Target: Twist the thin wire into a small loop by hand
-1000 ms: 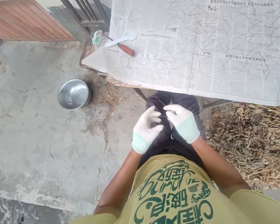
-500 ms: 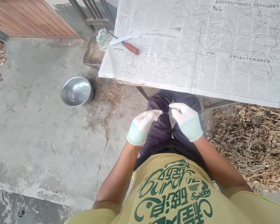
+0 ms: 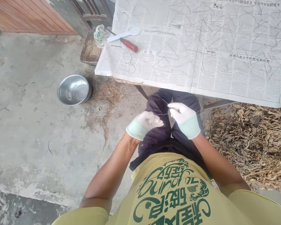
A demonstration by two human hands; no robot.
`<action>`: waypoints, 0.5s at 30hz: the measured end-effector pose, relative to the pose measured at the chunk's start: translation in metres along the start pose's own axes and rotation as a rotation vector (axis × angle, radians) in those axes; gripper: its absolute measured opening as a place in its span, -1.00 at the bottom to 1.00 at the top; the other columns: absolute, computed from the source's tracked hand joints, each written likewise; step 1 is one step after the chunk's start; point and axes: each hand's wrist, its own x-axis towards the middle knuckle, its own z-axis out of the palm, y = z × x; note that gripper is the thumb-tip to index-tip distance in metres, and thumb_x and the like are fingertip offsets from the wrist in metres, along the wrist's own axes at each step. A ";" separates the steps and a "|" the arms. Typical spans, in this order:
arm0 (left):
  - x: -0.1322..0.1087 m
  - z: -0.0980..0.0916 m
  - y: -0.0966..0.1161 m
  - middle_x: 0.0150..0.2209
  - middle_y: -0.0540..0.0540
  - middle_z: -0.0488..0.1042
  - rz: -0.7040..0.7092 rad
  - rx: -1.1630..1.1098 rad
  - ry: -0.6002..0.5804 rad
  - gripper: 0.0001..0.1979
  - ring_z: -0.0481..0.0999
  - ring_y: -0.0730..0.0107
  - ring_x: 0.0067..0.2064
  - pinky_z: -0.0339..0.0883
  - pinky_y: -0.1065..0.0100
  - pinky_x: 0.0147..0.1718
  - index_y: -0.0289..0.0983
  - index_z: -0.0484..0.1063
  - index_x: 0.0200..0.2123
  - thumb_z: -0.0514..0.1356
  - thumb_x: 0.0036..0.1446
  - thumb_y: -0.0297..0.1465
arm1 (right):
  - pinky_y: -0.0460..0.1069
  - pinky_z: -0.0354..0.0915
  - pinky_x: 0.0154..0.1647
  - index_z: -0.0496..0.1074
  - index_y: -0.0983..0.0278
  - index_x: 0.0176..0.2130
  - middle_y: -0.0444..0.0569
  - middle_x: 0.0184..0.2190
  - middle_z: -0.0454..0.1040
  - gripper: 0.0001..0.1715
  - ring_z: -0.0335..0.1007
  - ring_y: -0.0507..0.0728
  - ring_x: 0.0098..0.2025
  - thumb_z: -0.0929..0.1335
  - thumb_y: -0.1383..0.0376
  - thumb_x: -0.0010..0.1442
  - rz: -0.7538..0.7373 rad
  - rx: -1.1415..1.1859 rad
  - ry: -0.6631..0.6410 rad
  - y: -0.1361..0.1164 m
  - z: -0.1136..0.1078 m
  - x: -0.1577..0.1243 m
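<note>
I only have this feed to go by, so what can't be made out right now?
Head view: wire at the left hand, hidden by the gloved fingers.
Head view: wire within the right hand, hidden by thumb and fingertips.
Head view: newspaper, fine print too small; right side cut off by the frame edge.
Head view: wooden chair, back cut off by the top edge.

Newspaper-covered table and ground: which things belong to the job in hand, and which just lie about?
Belongs to the job:
- thin wire, pinched in the right hand, reaching the left hand
- likely, bent wires on the newspaper

Apparently lying about:
- screwdriver and white spoon, in neither hand
- metal pot on the ground
- dry leaves
</note>
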 end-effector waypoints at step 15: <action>0.014 -0.023 0.015 -0.54 -0.06 0.47 -0.099 0.161 0.011 -0.82 0.64 0.12 -0.30 0.49 -0.03 -0.01 -0.28 0.38 -0.64 0.33 -0.12 -0.44 | 0.05 0.43 0.05 0.63 0.19 -0.03 -0.07 -0.16 0.66 -0.65 0.59 0.13 -0.20 0.32 0.28 0.28 -0.073 -0.077 -0.049 0.004 -0.005 0.002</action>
